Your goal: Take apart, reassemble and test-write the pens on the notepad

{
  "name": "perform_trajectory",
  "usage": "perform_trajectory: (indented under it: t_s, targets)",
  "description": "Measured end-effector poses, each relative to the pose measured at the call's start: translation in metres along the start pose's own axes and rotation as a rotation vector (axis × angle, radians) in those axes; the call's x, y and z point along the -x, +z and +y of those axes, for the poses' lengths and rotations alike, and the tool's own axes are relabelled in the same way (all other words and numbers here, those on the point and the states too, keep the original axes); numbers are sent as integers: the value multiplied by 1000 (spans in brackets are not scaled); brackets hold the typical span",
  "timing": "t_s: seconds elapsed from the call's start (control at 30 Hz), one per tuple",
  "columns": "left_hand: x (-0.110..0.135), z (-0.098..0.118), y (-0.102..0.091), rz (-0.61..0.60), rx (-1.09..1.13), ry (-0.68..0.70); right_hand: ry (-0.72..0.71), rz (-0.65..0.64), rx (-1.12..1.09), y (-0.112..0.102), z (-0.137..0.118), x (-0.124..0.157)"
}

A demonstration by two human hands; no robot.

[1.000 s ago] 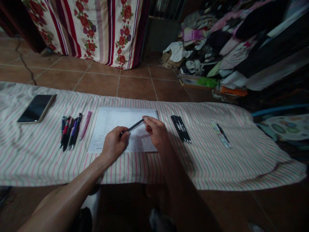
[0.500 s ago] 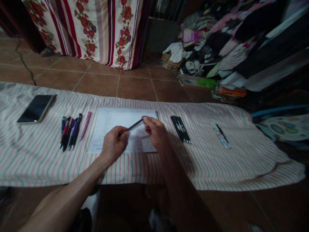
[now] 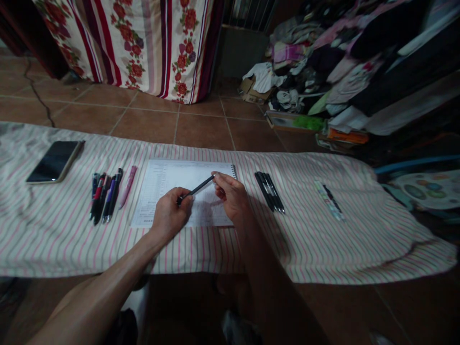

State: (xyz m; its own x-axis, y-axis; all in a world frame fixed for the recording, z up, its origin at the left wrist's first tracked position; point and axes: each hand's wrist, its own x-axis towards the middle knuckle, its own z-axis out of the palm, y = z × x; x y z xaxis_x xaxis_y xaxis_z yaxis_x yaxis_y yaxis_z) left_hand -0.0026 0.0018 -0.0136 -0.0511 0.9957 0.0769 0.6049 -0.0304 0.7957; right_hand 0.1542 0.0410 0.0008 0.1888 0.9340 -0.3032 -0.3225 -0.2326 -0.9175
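Observation:
A slim black pen [image 3: 200, 187] slants between my hands, above an open spiral notebook [image 3: 151, 191] with printed text on its left side. My left hand [image 3: 170, 211] is closed round the pen's lower left end. At the upper right end, the fingertips of my right hand [image 3: 230, 194] pinch the tip. To the right of the notebook lies a row of several black pens [image 3: 269, 192]. On the left are a bundle of several dark, red and purple pens [image 3: 104, 197] and a pink pen [image 3: 127, 187] lying apart.
A striped cloth [image 3: 305, 249] covers the table. Toward its left end lies a phone [image 3: 55, 162]; two slim pens [image 3: 329, 201] lie at the right. Beyond are a floral curtain [image 3: 151, 48], the tiled floor [image 3: 201, 124] and piled clothes [image 3: 305, 57].
Almost nothing differs. Both hands keep the same grip on the pen, and the things on the cloth lie as before; the view has shifted very slightly.

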Motion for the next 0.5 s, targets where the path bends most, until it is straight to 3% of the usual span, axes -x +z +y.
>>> perform_trajectory:
  t_s: [0.27, 0.5]
  targets:
    - [2, 1, 1, 63, -114, 74, -1, 13, -2, -1, 0, 0]
    - [2, 2, 1, 24, -98, 54, 4, -2, -21, -2, 1, 0]
